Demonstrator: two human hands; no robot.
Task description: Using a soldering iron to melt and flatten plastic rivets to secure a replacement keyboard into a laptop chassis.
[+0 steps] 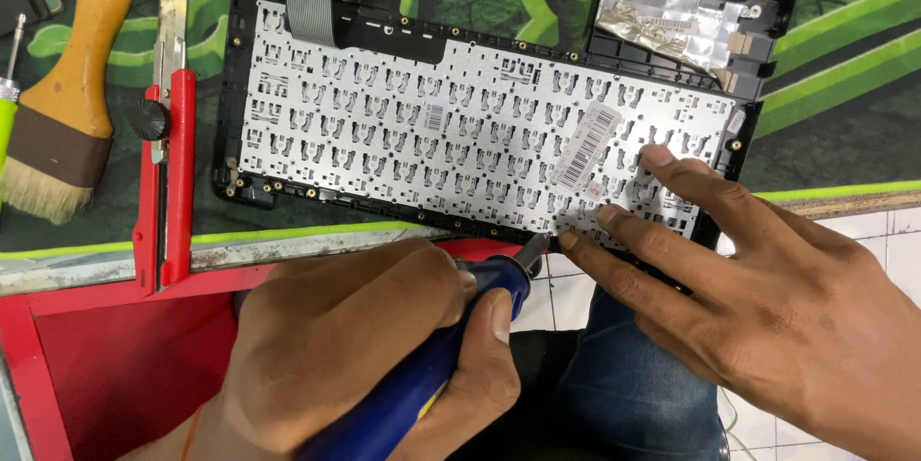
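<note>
Pressing blue soldering iron (422, 375) against keyboard backplate (460, 135)

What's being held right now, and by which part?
The left hand grips a blue-handled tool by its handle. The right hand holds nothing; its fingers press on the keyboard backplate.

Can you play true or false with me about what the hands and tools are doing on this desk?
1. The left hand holds a blue-handled tool. True.
2. The right hand holds the paintbrush. False: its fingers press flat on the metal keyboard back; the paintbrush lies alone at far left.
3. The tool's tip meets the keyboard's near edge. True.
4. The red cutter lies on top of the keyboard. False: it lies left of the keyboard, between it and the paintbrush.
5. The keyboard shows its letter keys. False: its metal underside faces up.
</note>
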